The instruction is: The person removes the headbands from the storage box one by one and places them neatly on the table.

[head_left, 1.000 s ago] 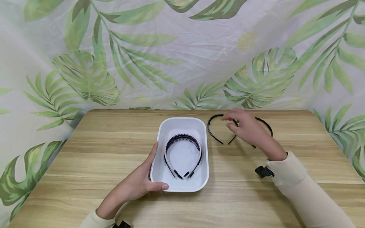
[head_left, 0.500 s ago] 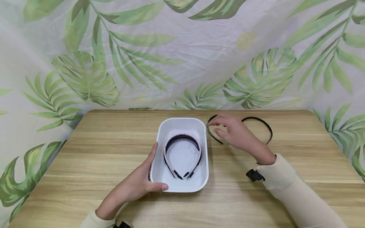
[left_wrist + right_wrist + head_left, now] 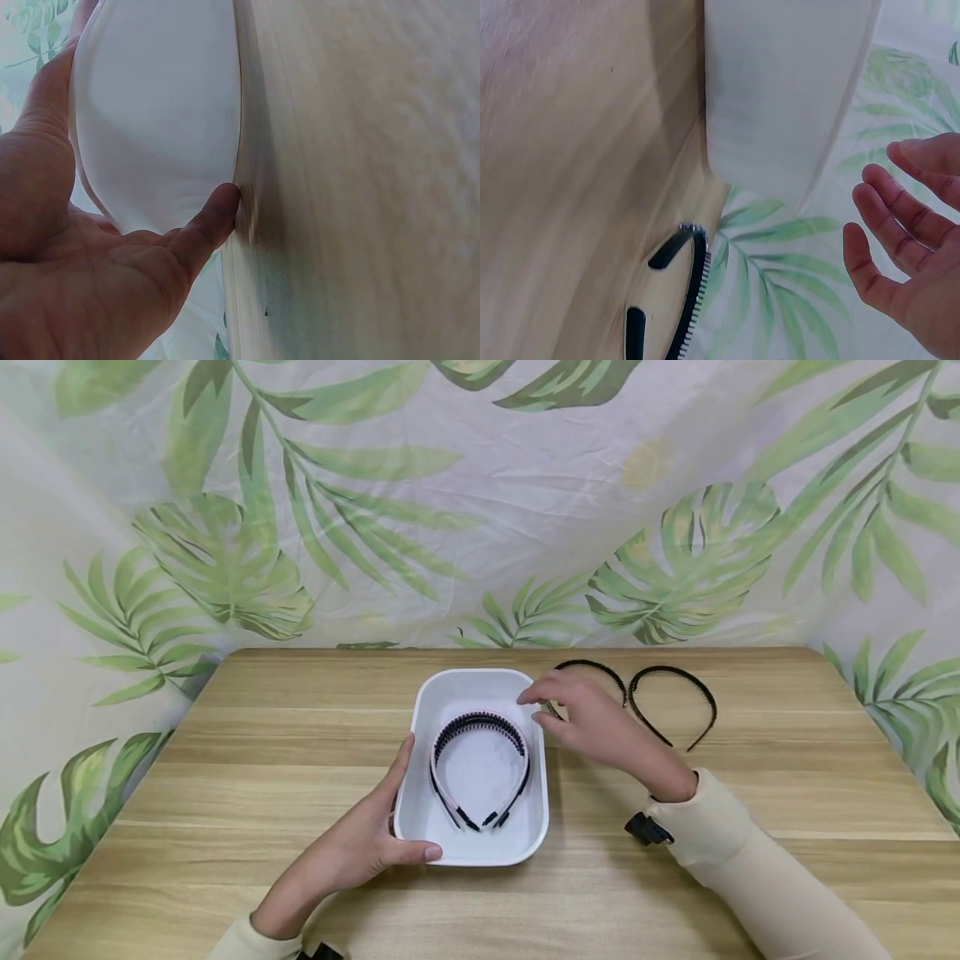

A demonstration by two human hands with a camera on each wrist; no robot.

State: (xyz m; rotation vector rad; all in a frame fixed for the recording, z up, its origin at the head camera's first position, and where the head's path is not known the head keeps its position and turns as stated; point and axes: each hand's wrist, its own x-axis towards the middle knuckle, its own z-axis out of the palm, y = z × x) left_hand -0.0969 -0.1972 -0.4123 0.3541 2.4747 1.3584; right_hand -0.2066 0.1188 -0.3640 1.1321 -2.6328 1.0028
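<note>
My left hand (image 3: pixel 363 835) grips the near left corner of a white plastic bin (image 3: pixel 545 793), thumb over the front rim and fingers along the outer wall. In the left wrist view the same hand (image 3: pixel 112 277) cups the bin's wall (image 3: pixel 157 112). Inside the bin lie stacked black and pale pink toothed headbands (image 3: pixel 480 720). With nothing in it, my right hand (image 3: pixel 592 722) hovers at the bin's right rim, its fingers loosely bent; the right wrist view shows that hand (image 3: pixel 922 259) apart from the bin (image 3: pixel 780 90).
Two black headbands lie on the wooden table (image 3: pixel 787 777) right of the bin. The nearer one (image 3: pixel 591 662) is partly hidden by my right hand; the other headband (image 3: pixel 670 670) lies beyond it. A leaf-patterned cloth (image 3: pixel 525 527) hangs behind the table.
My right hand has moved left, from over the two loose headbands to the bin's right rim, uncovering the right headband. The left hand and bin have stayed in place.
</note>
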